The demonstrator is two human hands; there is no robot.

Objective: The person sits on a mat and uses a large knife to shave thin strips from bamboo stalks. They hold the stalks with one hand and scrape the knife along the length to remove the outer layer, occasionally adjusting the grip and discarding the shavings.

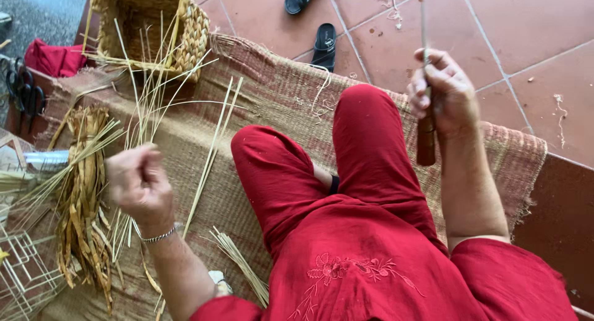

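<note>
The basket stands half-woven – left hand clenched on straw strands, right hand gripping a wooden-handled tool – loose straw remains.

a red tiled floor carries a coarse woven mat and two black sandals. on the mat lie loose pale straw stalks, a braided bundle of dried leaves and a woven basket.

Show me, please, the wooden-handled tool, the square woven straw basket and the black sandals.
wooden-handled tool (pixel 426 141), head view, on the brown handle.
square woven straw basket (pixel 192 36), head view, on its braided side wall.
black sandals (pixel 324 43), head view, on the nearer one.
</note>
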